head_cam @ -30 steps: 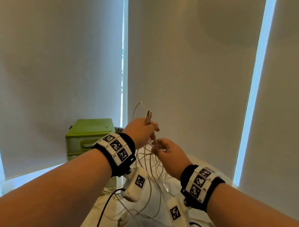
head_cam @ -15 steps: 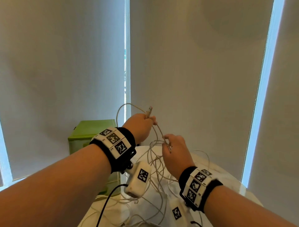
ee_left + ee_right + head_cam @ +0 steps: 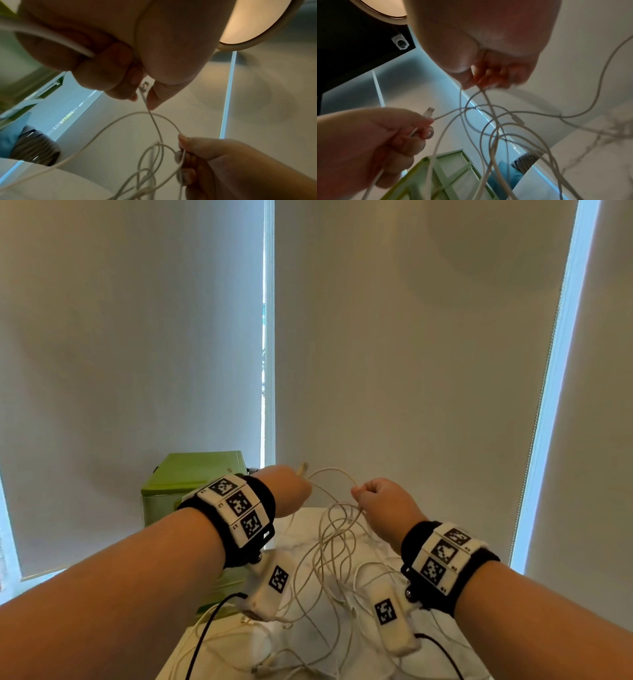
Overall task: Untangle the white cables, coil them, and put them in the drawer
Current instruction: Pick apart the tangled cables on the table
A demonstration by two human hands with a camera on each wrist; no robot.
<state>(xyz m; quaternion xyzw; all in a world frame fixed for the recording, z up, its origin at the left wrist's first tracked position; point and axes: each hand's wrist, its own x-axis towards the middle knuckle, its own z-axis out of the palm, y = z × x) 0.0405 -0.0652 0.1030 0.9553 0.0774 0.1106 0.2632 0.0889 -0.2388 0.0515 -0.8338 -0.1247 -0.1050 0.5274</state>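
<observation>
A tangle of white cables (image 3: pixel 337 546) hangs between my raised hands above the white marble table (image 3: pixel 455 655). My left hand (image 3: pixel 286 489) pinches one cable just below its USB plug (image 3: pixel 302 468), which sticks up past the fingers; that plug (image 3: pixel 429 113) also shows in the right wrist view. My right hand (image 3: pixel 378 501) grips a cable strand in a fist a short way to the right. A loop of cable (image 3: pixel 159 119) arcs between the two hands. More cable loops (image 3: pixel 496 135) droop from my right hand toward the table.
A green drawer unit (image 3: pixel 191 484) stands at the table's far left, behind my left wrist. Roller blinds cover the windows behind. More white cable lies loose on the table near its front edge (image 3: pixel 274 662). Black wires run from both wrist cameras.
Both hands have moved apart, the right one to the right and up, stretching a cable loop between them. The head view has tilted, so the hands sit lower in it.
</observation>
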